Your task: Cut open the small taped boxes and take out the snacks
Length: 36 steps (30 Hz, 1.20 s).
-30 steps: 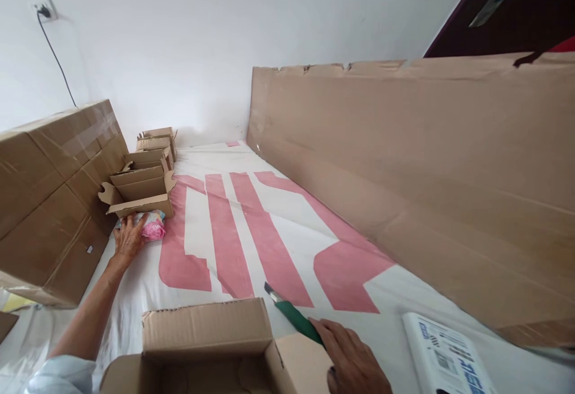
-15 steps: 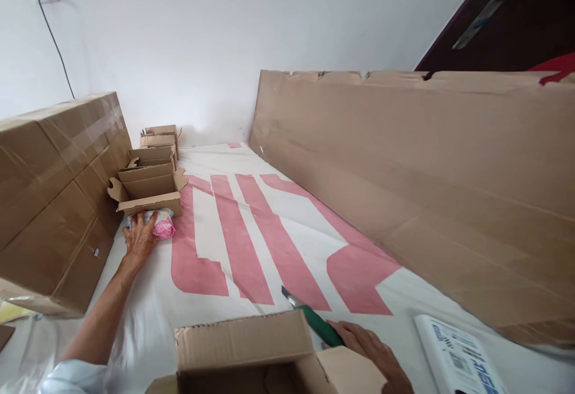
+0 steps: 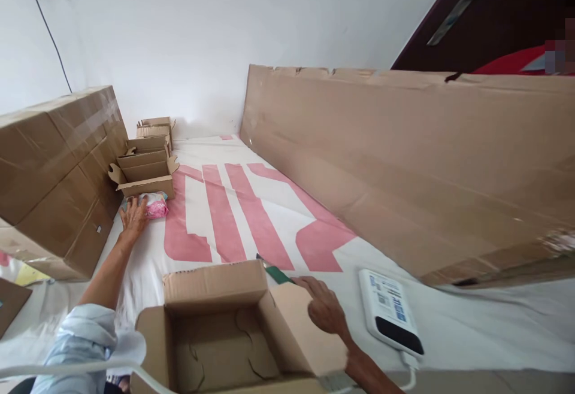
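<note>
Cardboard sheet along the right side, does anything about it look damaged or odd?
Yes. The big cardboard sheet standing on edge has a ragged, torn top edge with small notches near its far end, and its near lower corner looks crumpled, with shiny tape on it.

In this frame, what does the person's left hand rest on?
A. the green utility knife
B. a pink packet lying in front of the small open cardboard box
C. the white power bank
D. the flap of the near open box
B. The left hand lies stretched out on the pink packet just in front of the small open box, while the right hand is beside the green utility knife.
</note>
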Each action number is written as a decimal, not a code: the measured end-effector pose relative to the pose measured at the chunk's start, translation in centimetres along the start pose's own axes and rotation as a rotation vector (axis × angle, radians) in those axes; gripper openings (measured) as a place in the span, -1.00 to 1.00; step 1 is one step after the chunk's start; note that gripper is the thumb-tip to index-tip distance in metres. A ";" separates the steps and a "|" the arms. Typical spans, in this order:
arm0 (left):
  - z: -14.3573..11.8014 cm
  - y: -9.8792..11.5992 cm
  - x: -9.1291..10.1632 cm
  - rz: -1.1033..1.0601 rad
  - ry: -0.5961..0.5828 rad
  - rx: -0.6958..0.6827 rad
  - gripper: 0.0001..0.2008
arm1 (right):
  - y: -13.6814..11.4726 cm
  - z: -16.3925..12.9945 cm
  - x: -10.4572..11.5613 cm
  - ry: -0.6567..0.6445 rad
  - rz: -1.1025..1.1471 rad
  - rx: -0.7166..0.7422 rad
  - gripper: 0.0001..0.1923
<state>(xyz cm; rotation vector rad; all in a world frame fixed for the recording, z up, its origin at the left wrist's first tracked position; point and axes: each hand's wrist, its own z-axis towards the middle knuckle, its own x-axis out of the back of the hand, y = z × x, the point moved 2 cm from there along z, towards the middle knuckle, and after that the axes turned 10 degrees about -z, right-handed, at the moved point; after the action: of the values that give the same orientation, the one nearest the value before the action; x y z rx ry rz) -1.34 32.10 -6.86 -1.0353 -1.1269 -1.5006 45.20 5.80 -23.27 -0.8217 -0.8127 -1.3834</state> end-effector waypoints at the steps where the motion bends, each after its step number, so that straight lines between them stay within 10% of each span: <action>1: -0.6 -0.1 0.6 -0.015 -0.002 0.005 -0.30 | -0.3 0.1 0.3 0.006 0.002 0.001 -0.63; 12: -6.6 2.6 10.2 -0.226 -0.004 -0.156 -0.54 | -2.2 1.2 3.3 -0.137 0.032 -0.032 -0.84; 18: -18.4 9.9 15.7 -0.633 -0.242 -0.449 -0.51 | -2.6 1.6 3.3 -0.172 -0.015 -0.041 -0.80; 21: -25.3 12.5 15.3 -0.525 -0.415 -0.547 -0.47 | -2.8 1.7 3.4 -0.172 -0.022 -0.047 -0.81; 26: -32.1 13.2 11.5 -0.212 -0.318 -0.650 -0.54 | -2.8 1.7 3.7 -0.165 -0.007 -0.042 -0.85; 36: -33.6 10.5 8.7 -0.207 -0.009 -0.820 -0.71 | -2.8 1.8 3.4 -0.144 -0.012 -0.047 -0.85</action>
<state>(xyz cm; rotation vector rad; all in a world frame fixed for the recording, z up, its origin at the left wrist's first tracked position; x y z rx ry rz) 4.73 -3.58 -3.98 -1.4884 -0.6172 -2.2049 42.49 5.60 -19.40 -0.9628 -0.8996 -1.3697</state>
